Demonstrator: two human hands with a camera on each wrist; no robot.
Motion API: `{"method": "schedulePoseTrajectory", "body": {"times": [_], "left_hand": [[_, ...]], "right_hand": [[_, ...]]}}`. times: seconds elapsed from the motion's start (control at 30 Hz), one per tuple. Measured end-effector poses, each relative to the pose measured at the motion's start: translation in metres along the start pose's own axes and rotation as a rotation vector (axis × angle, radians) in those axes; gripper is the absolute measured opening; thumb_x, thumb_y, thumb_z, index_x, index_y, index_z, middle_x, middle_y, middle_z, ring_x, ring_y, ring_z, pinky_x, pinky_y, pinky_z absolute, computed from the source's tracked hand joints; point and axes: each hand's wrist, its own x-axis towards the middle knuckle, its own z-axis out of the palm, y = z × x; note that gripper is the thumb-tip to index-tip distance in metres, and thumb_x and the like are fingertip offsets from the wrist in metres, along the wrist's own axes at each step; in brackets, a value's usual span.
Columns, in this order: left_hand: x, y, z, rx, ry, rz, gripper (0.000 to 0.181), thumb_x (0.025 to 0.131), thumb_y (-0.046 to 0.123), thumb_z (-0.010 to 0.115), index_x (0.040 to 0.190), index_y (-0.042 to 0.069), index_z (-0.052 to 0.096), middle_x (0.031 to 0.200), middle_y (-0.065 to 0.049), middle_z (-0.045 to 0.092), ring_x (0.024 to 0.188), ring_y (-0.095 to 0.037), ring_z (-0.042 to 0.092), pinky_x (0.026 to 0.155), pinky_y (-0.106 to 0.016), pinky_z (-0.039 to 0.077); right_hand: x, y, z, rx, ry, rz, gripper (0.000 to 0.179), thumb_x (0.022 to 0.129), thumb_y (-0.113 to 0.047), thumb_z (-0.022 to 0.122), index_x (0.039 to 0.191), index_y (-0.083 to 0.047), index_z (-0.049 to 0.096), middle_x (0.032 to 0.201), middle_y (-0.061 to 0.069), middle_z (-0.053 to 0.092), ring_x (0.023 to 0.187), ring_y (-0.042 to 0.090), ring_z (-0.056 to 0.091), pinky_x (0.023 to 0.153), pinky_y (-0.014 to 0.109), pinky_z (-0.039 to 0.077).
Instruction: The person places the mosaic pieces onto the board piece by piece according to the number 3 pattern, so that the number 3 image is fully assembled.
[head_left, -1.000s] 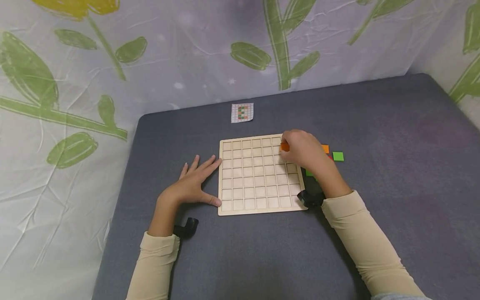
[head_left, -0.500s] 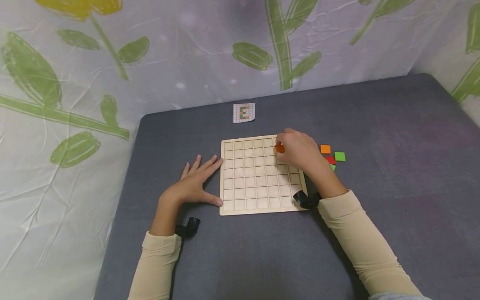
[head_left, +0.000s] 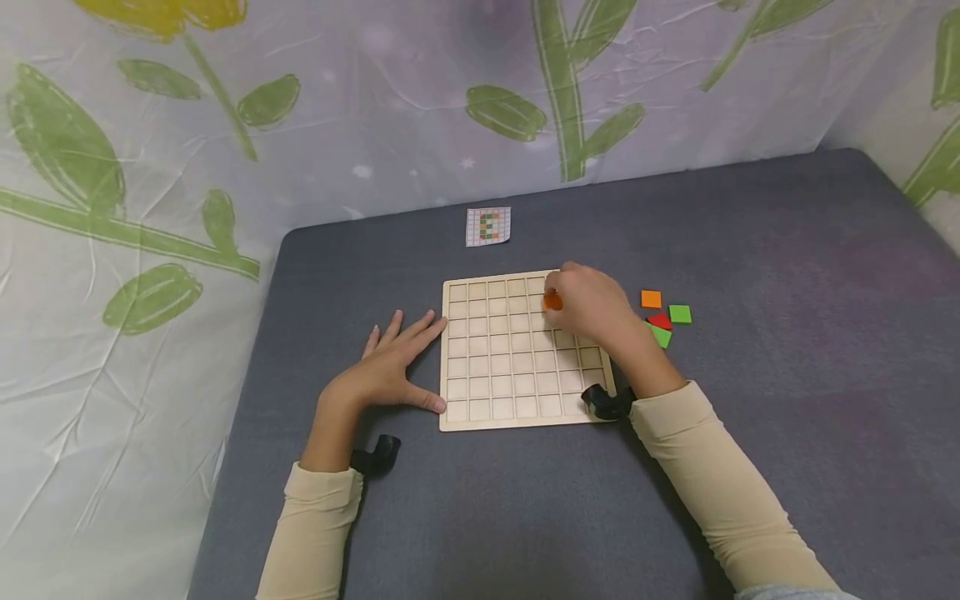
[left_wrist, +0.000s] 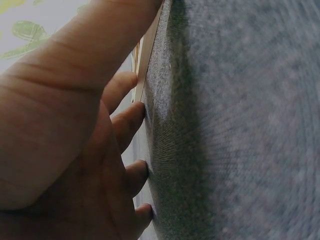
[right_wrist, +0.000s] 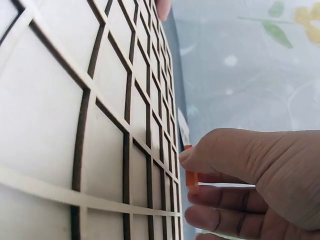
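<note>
A square wooden grid board (head_left: 510, 365) lies on the table, its cells bare where they show. My right hand (head_left: 592, 304) pinches an orange square tile (head_left: 552, 301) between thumb and fingers over the board's upper right part. In the right wrist view the orange tile (right_wrist: 191, 172) stands on edge close to the grid. My left hand (head_left: 386, 367) lies spread on the table, with thumb and index fingertips at the board's left edge. The left wrist view shows its fingers (left_wrist: 129, 125) along the side of the board (left_wrist: 146, 57).
Right of the board lie an orange tile (head_left: 651, 298), a red tile (head_left: 660, 321) and two green tiles, one farther right (head_left: 680, 314). Behind the board sits a small paper card (head_left: 488, 227) with a coloured grid pattern. A printed curtain (head_left: 405, 100) hangs at the table's back edge.
My right hand has moved left over the board with the orange tile, uncovering more of the loose tiles on the right. The left hand has stayed at the board's edge.
</note>
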Motion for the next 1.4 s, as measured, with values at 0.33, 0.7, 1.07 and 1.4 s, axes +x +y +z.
{"method": "schedulePoseTrajectory", "body": {"times": [0.33, 0.7, 1.07, 1.4], "left_hand": [[0.001, -0.001, 0.0, 0.003, -0.002, -0.008, 0.129, 0.06, 0.061, 0.09, 0.163, 0.028, 0.018, 0.168, -0.002, 0.011, 0.151, -0.035, -0.012, 0.115, -0.061, -0.009], [0.001, -0.003, 0.001, 0.002, 0.007, 0.005, 0.13, 0.059, 0.059, 0.091, 0.162, 0.026, 0.019, 0.167, -0.003, 0.012, 0.151, -0.037, -0.011, 0.115, -0.062, -0.009], [0.002, -0.004, 0.002, -0.008, 0.001, 0.008, 0.129, 0.06, 0.062, 0.089, 0.163, 0.028, 0.018, 0.168, 0.0, 0.01, 0.151, -0.035, -0.012, 0.115, -0.06, -0.01], [0.002, -0.005, 0.002, -0.019, 0.005, 0.01, 0.13, 0.06, 0.061, 0.09, 0.163, 0.027, 0.018, 0.168, -0.002, 0.011, 0.151, -0.036, -0.012, 0.115, -0.061, -0.01]], "right_hand": [[0.007, -0.005, 0.006, -0.019, -0.003, -0.025, 0.02, 0.087, -0.009, 0.073, 0.105, -0.001, 0.071, 0.1, 0.015, 0.063, 0.084, 0.03, 0.059, 0.074, 0.045, 0.052], [0.012, -0.007, 0.01, -0.037, -0.017, -0.032, 0.018, 0.088, -0.009, 0.073, 0.105, -0.002, 0.072, 0.1, 0.014, 0.062, 0.083, 0.029, 0.059, 0.071, 0.044, 0.053], [0.014, -0.008, 0.012, -0.028, -0.001, -0.058, 0.016, 0.087, -0.002, 0.07, 0.103, -0.002, 0.071, 0.097, 0.013, 0.061, 0.083, 0.029, 0.059, 0.072, 0.044, 0.052], [0.019, -0.007, 0.01, 0.009, -0.039, -0.043, 0.019, 0.088, -0.005, 0.073, 0.107, -0.003, 0.073, 0.107, 0.013, 0.06, 0.089, 0.028, 0.058, 0.075, 0.044, 0.051]]}}
